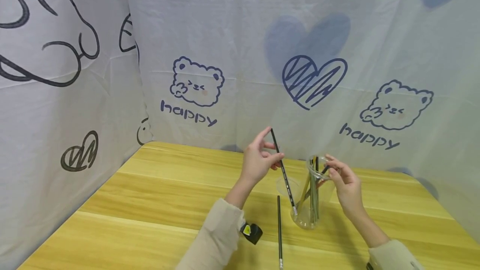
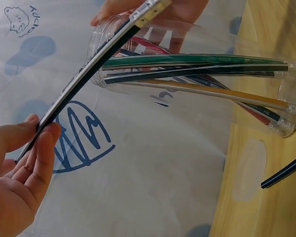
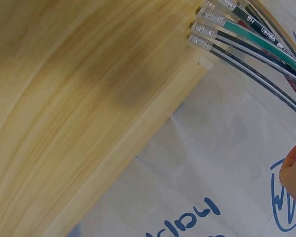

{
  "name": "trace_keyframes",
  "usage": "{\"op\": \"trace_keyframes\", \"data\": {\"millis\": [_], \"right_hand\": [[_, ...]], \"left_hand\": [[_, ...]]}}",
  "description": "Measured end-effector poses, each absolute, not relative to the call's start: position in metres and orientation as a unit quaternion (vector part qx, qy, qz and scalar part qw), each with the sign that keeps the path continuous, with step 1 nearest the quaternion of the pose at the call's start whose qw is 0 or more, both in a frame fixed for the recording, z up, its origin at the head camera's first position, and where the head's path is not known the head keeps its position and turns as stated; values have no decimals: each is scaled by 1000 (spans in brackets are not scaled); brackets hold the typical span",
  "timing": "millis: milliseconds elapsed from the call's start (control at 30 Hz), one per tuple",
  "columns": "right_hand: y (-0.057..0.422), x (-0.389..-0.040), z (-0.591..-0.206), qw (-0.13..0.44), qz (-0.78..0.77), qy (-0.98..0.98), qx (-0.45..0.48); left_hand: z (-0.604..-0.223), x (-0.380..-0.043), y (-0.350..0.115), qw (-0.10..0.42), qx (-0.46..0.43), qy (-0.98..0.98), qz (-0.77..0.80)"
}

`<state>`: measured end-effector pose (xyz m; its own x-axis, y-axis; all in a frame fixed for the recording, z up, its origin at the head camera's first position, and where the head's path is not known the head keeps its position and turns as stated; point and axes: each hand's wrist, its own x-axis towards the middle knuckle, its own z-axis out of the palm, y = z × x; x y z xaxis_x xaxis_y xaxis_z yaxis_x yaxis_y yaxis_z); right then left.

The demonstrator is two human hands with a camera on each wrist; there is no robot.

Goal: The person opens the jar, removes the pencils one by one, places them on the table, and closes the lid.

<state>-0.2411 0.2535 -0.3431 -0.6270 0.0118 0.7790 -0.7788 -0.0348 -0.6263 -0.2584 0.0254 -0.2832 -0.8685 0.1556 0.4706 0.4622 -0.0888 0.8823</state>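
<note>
My left hand (image 1: 256, 159) pinches a black pencil (image 1: 284, 174) near its upper end, eraser end down. That pencil slants across the near left side of a clear jar (image 1: 304, 225). Several pencils stand inside the jar, among them a yellow one (image 2: 207, 91), a green one (image 2: 197, 59) and a red one partly hidden behind others. Their eraser ends are at the bottom. My right hand (image 1: 346, 188) grips the jar at its rim, thumb on the near side and fingers over the far side. Only part of the right hand (image 3: 294, 177) shows in the right wrist view.
Another dark pencil (image 1: 279, 232) lies on the wooden table (image 1: 150, 203) in front of the jar. A round translucent lid (image 1: 288, 186) lies left of the jar. Behind the table hangs a white printed cloth (image 1: 247, 95), close beyond the hands.
</note>
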Motion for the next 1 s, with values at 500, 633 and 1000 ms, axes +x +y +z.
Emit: {"op": "trace_keyframes", "data": {"millis": [500, 633, 1000], "right_hand": [[254, -241, -343, 306, 647, -631, 299], [254, -241, -343, 309, 648, -629, 299], [253, -240, -342, 312, 645, -634, 290]], "left_hand": [[-319, -273, 30, 34, -211, -719, -662], [-325, -275, 32, 21, -201, -743, -639], [-341, -278, 33, -17, -192, -782, -593]]}}
